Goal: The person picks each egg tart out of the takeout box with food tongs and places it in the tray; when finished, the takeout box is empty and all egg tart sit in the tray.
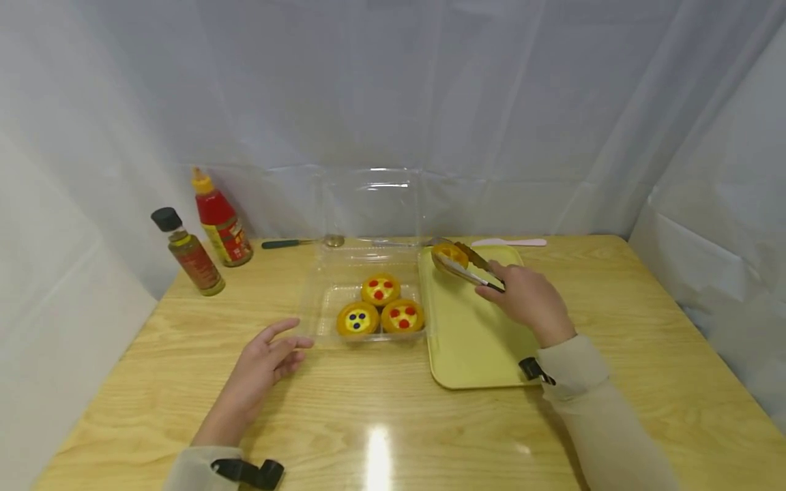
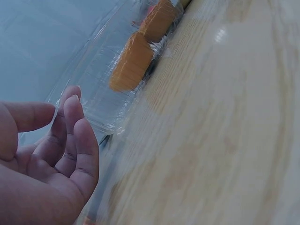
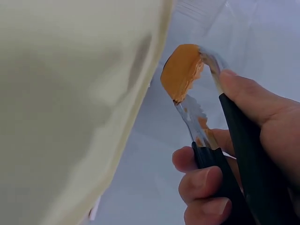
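My right hand [image 1: 529, 300] grips a pair of metal tongs [image 3: 241, 159] by their dark handles. Between the tong tips is an egg tart [image 3: 180, 72], held above the far left part of the yellow tray [image 1: 479, 341]. Left of the tray stands a clear plastic box [image 1: 325, 300] with its lid raised at the back. Inside sit three tarts: one with blue dots [image 1: 357, 319], a front one with red dots [image 1: 402, 316] and a rear one with red dots [image 1: 380, 290]. My left hand [image 1: 264, 365] is beside the box's front left corner, fingers loosely bent and holding nothing.
At the back left stand a red sauce bottle [image 1: 222, 228] with a yellow cap and an oil bottle [image 1: 190, 259] with a dark cap. A green-handled utensil [image 1: 282, 243] and a pink knife [image 1: 510, 242] lie along the back edge, before a pale curtain [image 1: 381, 102].
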A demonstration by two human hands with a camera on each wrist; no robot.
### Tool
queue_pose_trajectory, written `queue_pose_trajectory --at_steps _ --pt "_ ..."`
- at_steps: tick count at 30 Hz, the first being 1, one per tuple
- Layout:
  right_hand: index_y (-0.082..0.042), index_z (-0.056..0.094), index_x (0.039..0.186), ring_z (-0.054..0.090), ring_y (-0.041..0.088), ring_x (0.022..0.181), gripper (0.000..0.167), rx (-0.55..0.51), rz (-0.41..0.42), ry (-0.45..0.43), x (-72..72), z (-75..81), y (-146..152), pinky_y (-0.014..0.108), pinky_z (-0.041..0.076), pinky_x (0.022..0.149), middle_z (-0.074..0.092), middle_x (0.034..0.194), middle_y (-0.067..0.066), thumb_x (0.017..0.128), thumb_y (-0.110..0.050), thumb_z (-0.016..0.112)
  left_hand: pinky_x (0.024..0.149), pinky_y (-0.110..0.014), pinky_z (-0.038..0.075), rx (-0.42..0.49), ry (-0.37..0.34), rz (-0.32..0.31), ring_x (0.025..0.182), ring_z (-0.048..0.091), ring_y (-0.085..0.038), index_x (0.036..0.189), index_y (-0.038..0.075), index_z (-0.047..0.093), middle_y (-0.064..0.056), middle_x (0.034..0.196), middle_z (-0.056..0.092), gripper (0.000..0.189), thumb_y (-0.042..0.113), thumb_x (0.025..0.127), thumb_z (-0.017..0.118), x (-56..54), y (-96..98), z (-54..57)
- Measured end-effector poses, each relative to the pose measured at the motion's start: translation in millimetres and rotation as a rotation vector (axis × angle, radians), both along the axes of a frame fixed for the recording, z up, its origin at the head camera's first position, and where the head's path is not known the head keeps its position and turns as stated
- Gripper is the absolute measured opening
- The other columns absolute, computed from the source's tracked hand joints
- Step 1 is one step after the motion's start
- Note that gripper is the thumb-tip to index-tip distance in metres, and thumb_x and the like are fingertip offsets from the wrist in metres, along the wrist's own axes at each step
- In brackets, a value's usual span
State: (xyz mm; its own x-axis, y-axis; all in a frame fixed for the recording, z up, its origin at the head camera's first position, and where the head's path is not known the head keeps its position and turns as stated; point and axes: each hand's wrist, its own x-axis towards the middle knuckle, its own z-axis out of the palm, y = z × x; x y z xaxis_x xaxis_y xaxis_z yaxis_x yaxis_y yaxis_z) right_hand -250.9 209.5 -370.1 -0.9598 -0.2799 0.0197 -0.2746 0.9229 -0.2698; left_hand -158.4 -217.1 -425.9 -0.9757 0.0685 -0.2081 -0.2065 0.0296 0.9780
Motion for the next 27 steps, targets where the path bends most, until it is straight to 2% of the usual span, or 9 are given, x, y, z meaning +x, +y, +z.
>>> queue_pose_trajectory --at_steps 4,10,13,15,17,20,23,27 --pt "-0.004 0.046 0.147 0.061 0.024 0.072 0.069 0.038 -0.022 -0.027 -2.9 -5.2 -4 0.038 0.045 0.056 0.066 0.114 0.02 0.096 -0.05 0.059 0.083 -0.026 0.054 -0.002 0.006 0.003 0.095 0.064 -0.014 0.15 0.005 0.033 -0.003 0.113 0.068 0.049 0.019 0.106 0.048 0.9 0.1 0.1" --pt "-0.001 0.047 0.145 0.057 0.021 0.061 0.068 0.081 -0.06 -0.067 -2.7 -9.4 -10 0.036 0.045 0.052 0.065 0.116 0.023 0.096 -0.047 0.062 0.083 -0.026 0.054 0.009 0.014 -0.005 0.095 0.064 -0.014 0.15 0.005 0.033 -0.006 0.114 0.068 0.049 0.018 0.106 0.049 1.8 0.3 -1.0" --pt "0.0 0.047 0.144 0.059 0.022 0.061 0.069 0.083 -0.071 -0.06 -1.8 -9.4 -12 0.037 0.047 0.052 0.065 0.118 0.024 0.096 -0.047 0.062 0.082 -0.026 0.054 0.011 0.02 -0.004 0.095 0.064 -0.015 0.15 0.005 0.033 -0.008 0.116 0.067 0.049 0.018 0.106 0.049 1.4 -0.2 -0.9" --pt "0.001 0.045 0.145 0.063 0.027 0.068 0.071 0.083 -0.077 -0.064 -1.0 -9.0 -13 0.039 0.05 0.054 0.063 0.122 0.025 0.096 -0.048 0.062 0.082 -0.026 0.054 0.012 0.019 -0.003 0.095 0.064 -0.015 0.15 0.005 0.033 -0.009 0.117 0.067 0.049 0.018 0.106 0.049 1.2 -0.1 -0.8" --pt "0.0 0.043 0.146 0.066 0.034 0.082 0.074 0.089 -0.085 -0.073 -0.5 -7.9 -11 0.044 0.052 0.059 0.059 0.127 0.026 0.096 -0.052 0.059 0.082 -0.026 0.054 0.009 0.013 -0.002 0.096 0.064 -0.015 0.15 0.006 0.033 -0.01 0.117 0.067 0.049 0.018 0.106 0.048 0.9 -0.1 -0.7" --pt "0.0 0.038 0.15 0.064 0.042 0.098 0.082 0.076 -0.088 -0.091 0.1 -3.8 -8 0.049 0.053 0.065 0.054 0.134 0.028 0.096 -0.06 0.053 0.083 -0.027 0.054 0.001 0.009 0.0 0.096 0.064 -0.015 0.151 0.006 0.033 -0.01 0.118 0.066 0.048 0.017 0.106 0.048 1.0 0.0 0.0" --pt "0.0 0.034 0.151 0.062 0.043 0.102 0.088 0.052 -0.085 -0.086 2.4 3.2 -3 0.051 0.053 0.067 0.051 0.137 0.029 0.095 -0.066 0.046 0.083 -0.027 0.054 -0.005 0.014 -0.002 0.096 0.064 -0.016 0.15 0.006 0.033 -0.01 0.118 0.066 0.048 0.017 0.106 0.047 1.3 0.3 0.4" --pt "0.001 0.034 0.151 0.06 0.045 0.104 0.088 0.016 -0.071 -0.045 7.6 14.3 -1 0.055 0.052 0.073 0.051 0.135 0.031 0.096 -0.066 0.044 0.083 -0.027 0.054 -0.003 0.018 -0.004 0.096 0.064 -0.016 0.15 0.005 0.033 -0.011 0.117 0.066 0.047 0.016 0.106 0.047 1.5 0.5 0.6"
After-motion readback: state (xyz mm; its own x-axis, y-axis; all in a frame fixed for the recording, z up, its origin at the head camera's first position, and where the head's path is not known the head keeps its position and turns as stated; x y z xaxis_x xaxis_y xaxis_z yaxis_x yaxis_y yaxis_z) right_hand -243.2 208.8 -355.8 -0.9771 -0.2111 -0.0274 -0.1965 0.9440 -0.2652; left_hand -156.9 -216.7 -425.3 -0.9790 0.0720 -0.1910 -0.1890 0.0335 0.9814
